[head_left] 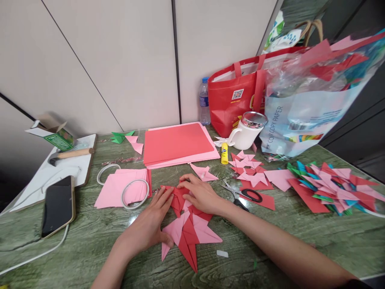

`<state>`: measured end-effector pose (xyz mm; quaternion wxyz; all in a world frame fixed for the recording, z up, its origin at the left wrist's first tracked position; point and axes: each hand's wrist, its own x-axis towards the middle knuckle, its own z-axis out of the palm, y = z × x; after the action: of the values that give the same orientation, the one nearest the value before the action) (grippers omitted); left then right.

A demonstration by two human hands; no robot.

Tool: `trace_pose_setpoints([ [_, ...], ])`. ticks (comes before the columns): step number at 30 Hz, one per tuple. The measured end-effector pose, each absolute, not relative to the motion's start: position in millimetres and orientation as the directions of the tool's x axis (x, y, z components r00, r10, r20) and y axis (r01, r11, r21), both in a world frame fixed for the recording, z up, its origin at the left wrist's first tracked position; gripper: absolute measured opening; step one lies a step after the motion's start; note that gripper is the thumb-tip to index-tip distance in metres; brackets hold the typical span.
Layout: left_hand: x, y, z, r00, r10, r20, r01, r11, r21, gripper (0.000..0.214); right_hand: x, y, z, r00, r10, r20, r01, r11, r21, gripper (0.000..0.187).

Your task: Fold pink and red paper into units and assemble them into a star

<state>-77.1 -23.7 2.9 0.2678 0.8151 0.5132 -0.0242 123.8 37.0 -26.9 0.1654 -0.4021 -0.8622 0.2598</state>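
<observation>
A folded paper star (189, 235) in red and pink lies in front of me, its long points fanning toward the near edge. My left hand (150, 224) grips its left side, fingers on a red fold at the top and thumb on a pink point. With bent fingers my right hand (201, 194) holds the upper red part, covering some of it. Just right of that hand lie scissors (242, 194) with black handles, blades apart. Pink paper squares (111, 186) are stacked on the left, a roll of tape (135, 205) resting on them.
Red and pink sheets (177, 142) lie at the back. A yellow glue stick (224, 153) stands near a white mug (246, 134). Folded stars (339, 186) are piled right, before a plastic bag (294, 116). A phone (58, 206) and a hammer (72, 155) are left.
</observation>
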Motion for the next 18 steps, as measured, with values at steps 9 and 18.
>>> trace_pose_setpoints([
  [9, -74.7, -23.9, 6.3, 0.454, 0.818, -0.353, 0.871, -0.323, 0.371, 0.104, 123.1, 37.2, -26.1, -0.619, 0.782, 0.08, 0.609, 0.541, -0.58, 0.032],
  [18, -74.5, -25.1, 4.5, 0.45, 0.812, -0.372, 0.882, -0.339, 0.328, 0.099, 122.2, 36.2, -26.0, -0.61, 0.789, 0.071, 0.615, 0.528, -0.585, 0.031],
])
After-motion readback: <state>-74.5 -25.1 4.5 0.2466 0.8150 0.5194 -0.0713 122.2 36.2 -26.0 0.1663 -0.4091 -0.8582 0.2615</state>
